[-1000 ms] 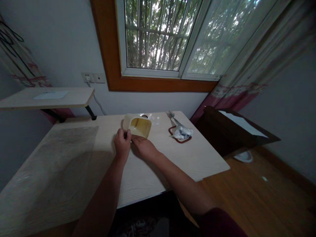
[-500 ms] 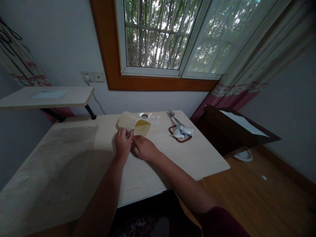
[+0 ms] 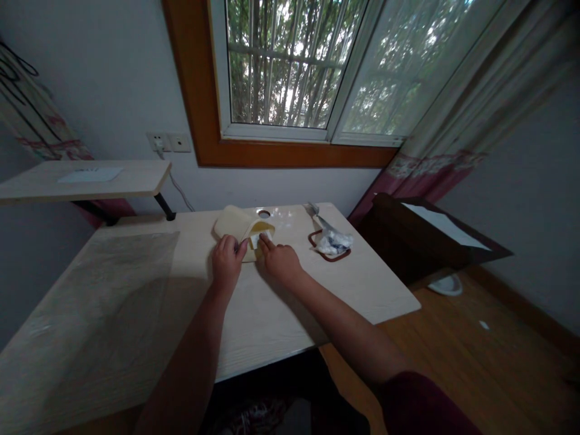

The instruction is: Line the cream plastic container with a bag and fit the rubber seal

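A soft cream-coloured pouch (image 3: pixel 233 222) lies on the table with its yellowish mouth facing right. My left hand (image 3: pixel 226 260) is closed on the near edge of this pouch, thumb and fingers pinching it. Inside the mouth a small white label (image 3: pixel 254 240) shows, with a darker yellow patch beside it. My right hand (image 3: pixel 280 258) rests at the opening, its forefingers stretched out over the label and touching it. The right thumb is mostly hidden.
To the right, a brown ring-shaped handle (image 3: pixel 335 258) lies under crumpled clear plastic (image 3: pixel 334 241). A clear sheet (image 3: pixel 113 290) covers the table's left part. A raised shelf (image 3: pixel 149 175) stands at back left, and a dark brown box-like piece (image 3: pixel 408 235) is beyond the right edge.
My right hand has moved slightly right and up, from the pouch's near edge to its mouth. The white label now shows. My left hand stays at the edge.
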`<state>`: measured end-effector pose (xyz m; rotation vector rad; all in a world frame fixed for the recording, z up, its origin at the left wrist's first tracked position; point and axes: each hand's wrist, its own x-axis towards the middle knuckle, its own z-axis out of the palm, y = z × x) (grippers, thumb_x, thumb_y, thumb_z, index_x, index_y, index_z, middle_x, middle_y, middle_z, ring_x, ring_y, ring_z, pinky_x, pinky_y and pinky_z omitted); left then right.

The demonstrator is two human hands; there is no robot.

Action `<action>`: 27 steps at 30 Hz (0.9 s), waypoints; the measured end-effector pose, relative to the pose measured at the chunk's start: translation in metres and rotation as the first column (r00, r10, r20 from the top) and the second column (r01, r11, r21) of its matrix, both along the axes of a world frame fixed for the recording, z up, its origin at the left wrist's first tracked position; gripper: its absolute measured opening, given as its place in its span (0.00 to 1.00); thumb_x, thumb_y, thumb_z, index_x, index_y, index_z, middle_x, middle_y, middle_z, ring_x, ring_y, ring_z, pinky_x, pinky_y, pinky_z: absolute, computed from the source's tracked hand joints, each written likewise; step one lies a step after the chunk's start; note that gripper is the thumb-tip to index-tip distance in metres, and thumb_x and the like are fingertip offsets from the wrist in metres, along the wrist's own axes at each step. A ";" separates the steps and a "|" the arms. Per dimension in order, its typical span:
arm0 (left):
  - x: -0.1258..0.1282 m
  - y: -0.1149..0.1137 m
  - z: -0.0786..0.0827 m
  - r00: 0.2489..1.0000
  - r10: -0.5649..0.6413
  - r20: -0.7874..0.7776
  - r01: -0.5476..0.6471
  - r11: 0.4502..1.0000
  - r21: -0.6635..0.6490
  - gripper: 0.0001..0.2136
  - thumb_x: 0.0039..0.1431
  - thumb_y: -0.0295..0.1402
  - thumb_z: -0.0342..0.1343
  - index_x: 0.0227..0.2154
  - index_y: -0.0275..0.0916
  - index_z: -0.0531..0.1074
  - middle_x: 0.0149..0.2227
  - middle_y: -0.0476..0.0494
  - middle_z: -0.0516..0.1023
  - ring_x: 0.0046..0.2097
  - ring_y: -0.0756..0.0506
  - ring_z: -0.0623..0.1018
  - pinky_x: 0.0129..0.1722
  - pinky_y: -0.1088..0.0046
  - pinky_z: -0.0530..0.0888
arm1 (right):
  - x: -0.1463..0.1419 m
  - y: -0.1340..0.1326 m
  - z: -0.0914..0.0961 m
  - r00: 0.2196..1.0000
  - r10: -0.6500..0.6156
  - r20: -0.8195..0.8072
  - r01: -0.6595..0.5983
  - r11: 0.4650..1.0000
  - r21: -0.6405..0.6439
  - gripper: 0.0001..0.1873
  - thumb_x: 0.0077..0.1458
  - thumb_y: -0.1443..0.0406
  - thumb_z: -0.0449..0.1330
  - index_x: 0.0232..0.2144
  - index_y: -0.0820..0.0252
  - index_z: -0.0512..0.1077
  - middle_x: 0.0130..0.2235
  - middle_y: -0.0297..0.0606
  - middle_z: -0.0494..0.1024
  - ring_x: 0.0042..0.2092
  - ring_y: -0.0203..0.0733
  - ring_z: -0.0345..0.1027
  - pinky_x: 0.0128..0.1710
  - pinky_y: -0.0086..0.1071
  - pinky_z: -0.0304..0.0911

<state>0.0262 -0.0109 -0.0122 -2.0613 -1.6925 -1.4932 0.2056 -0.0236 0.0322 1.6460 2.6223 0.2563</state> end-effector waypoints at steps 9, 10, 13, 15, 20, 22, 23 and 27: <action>0.002 0.000 -0.002 0.999 -0.015 -0.040 0.015 1.000 0.003 0.16 0.68 0.43 0.52 0.26 0.43 0.60 0.28 0.47 0.66 0.34 0.43 0.69 0.36 0.67 0.63 | -0.003 -0.005 -0.011 0.999 -0.050 -0.018 0.048 0.996 -0.080 0.32 0.67 0.63 0.40 0.71 0.60 0.50 0.73 0.50 0.41 0.44 0.50 0.78 0.41 0.45 0.73; 0.002 0.000 -0.002 0.999 -0.015 -0.034 0.015 1.000 0.001 0.16 0.68 0.44 0.52 0.26 0.43 0.60 0.28 0.47 0.66 0.34 0.43 0.69 0.36 0.67 0.63 | -0.005 -0.010 -0.015 0.999 -0.033 -0.040 0.029 0.996 -0.089 0.31 0.68 0.62 0.39 0.70 0.59 0.52 0.73 0.49 0.43 0.45 0.50 0.78 0.40 0.45 0.73; 0.002 0.000 -0.003 1.000 -0.013 -0.011 0.013 1.000 -0.005 0.16 0.68 0.44 0.52 0.26 0.43 0.60 0.28 0.47 0.66 0.34 0.43 0.68 0.35 0.68 0.62 | -0.010 -0.021 -0.025 0.996 0.011 -0.092 -0.021 0.993 -0.117 0.30 0.70 0.60 0.37 0.70 0.56 0.53 0.73 0.47 0.48 0.46 0.49 0.78 0.41 0.43 0.73; 0.001 0.000 -0.003 1.000 -0.014 0.000 0.014 1.000 -0.005 0.16 0.68 0.43 0.52 0.26 0.43 0.60 0.28 0.48 0.66 0.34 0.44 0.68 0.35 0.68 0.62 | -0.010 -0.023 -0.025 0.994 0.018 -0.109 -0.033 0.990 -0.136 0.29 0.70 0.60 0.38 0.70 0.55 0.53 0.73 0.47 0.49 0.47 0.49 0.78 0.43 0.43 0.73; 0.001 -0.003 0.001 0.998 -0.022 0.064 0.023 1.000 -0.011 0.16 0.68 0.41 0.52 0.25 0.43 0.59 0.27 0.49 0.65 0.32 0.45 0.67 0.34 0.68 0.62 | -0.001 -0.011 -0.007 0.994 -0.021 -0.111 0.009 0.994 -0.105 0.31 0.67 0.62 0.43 0.70 0.57 0.53 0.73 0.47 0.46 0.46 0.50 0.78 0.44 0.46 0.73; 0.002 -0.003 0.002 0.997 -0.024 0.077 0.026 1.000 -0.018 0.16 0.68 0.42 0.52 0.25 0.43 0.59 0.27 0.49 0.65 0.32 0.45 0.67 0.34 0.69 0.63 | 0.002 -0.007 -0.002 0.993 -0.056 -0.102 0.046 0.994 -0.097 0.33 0.65 0.64 0.45 0.71 0.58 0.52 0.74 0.49 0.43 0.46 0.51 0.78 0.44 0.47 0.73; 0.002 -0.003 0.002 0.997 -0.023 0.079 0.025 0.999 -0.022 0.16 0.67 0.42 0.53 0.25 0.43 0.59 0.27 0.49 0.65 0.32 0.45 0.67 0.34 0.69 0.63 | 0.002 -0.007 -0.001 0.993 -0.067 -0.101 0.057 0.993 -0.099 0.33 0.64 0.64 0.46 0.71 0.58 0.52 0.74 0.49 0.42 0.46 0.51 0.78 0.44 0.47 0.73; 0.002 -0.002 -0.001 0.998 -0.026 0.058 0.028 0.999 -0.031 0.16 0.67 0.42 0.53 0.25 0.43 0.59 0.27 0.49 0.65 0.32 0.45 0.68 0.34 0.69 0.63 | -0.004 -0.015 -0.008 0.992 -0.040 -0.120 0.024 0.992 -0.127 0.31 0.67 0.63 0.43 0.70 0.57 0.53 0.73 0.48 0.45 0.46 0.50 0.78 0.44 0.46 0.73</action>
